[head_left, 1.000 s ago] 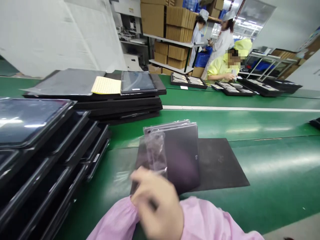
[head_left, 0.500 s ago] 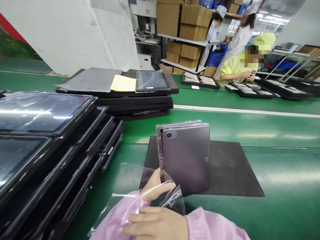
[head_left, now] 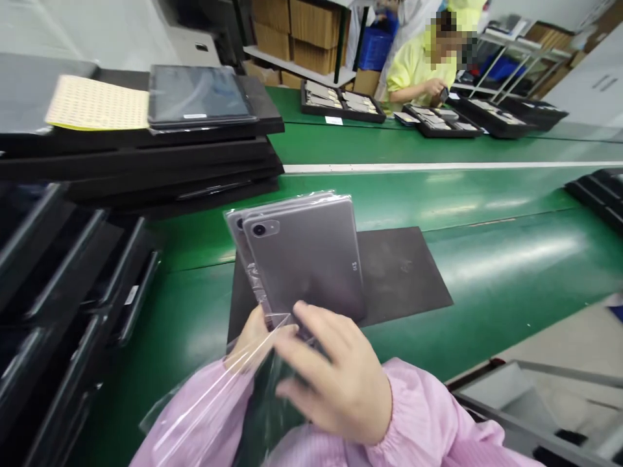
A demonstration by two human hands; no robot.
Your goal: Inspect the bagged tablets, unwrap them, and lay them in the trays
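Two or so grey tablets (head_left: 311, 259) stand tilted upright with their camera backs toward me, held at the lower left by my left hand (head_left: 250, 337). Its fingers are wrapped round their edge, partly behind them. Clear plastic film (head_left: 209, 402) hangs from the lower corner of the tablets and drapes over my left sleeve. In front of the tablets' lower part is my right hand (head_left: 335, 370), slightly blurred, fingers spread and nothing visibly gripped. Below and behind the tablets, a black foam sheet (head_left: 403, 269) lies on the green bench.
Stacked black trays with film-wrapped tablets (head_left: 78, 311) rise at the left. Behind them, a black foam stack (head_left: 195, 162) carries a yellow label sheet (head_left: 102, 104) and a tablet (head_left: 199, 97). Parts trays (head_left: 341, 100) sit across the bench near a person in yellow (head_left: 413, 71). More trays (head_left: 601, 194) are at right.
The view has swung right and down. My right hand has risen from over the film at my left sleeve to the tablets' lower front, fingers spreading. My left hand still holds the tablets.
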